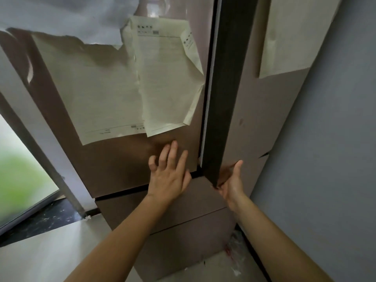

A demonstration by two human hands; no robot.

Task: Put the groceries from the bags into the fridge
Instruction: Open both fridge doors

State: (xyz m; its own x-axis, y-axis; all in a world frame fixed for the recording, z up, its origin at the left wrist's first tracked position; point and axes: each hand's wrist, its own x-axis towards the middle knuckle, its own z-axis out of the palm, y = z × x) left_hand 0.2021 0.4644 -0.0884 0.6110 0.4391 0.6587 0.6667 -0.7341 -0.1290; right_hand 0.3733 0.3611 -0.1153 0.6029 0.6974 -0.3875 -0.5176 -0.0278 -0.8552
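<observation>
Fridge (122,169) fills most of the frame: brown, glossy, French-door type. My left hand (169,176) is centre frame, flat on the left door (114,159), fingers straight and spread, gripping nothing. My right hand (232,184) is right of centre at the bottom corner of the right door (264,119). Its fingers hook under the door's dark edge (221,98) and the thumb points up along the front. The fingertips are partly hidden, but it reads as a grip on that corner. That door stands ajar, and the interior is not visible.

Handling, my guess: the door is stiff and fairly heavy, held by a seal, and the face is smooth and slippery. So take hold at the lower edge or inner side, not the flat front. The left palm can brace the other door.

Counts:
- Two upper doors.
- Two drawer fronts below them, upper (162,204) and lower (183,241).
- Three paper sheets: two overlapping on the left door (91,94) (168,84), one on the right door (289,37).
- One peeling protective film (61,15), upper left.
- One crumpled plastic bag (234,249), lower right on the floor beside the fridge base. Contents can't be told.
- No groceries in view.

Window (20,159) at the left, grey wall (325,159) at the right.
</observation>
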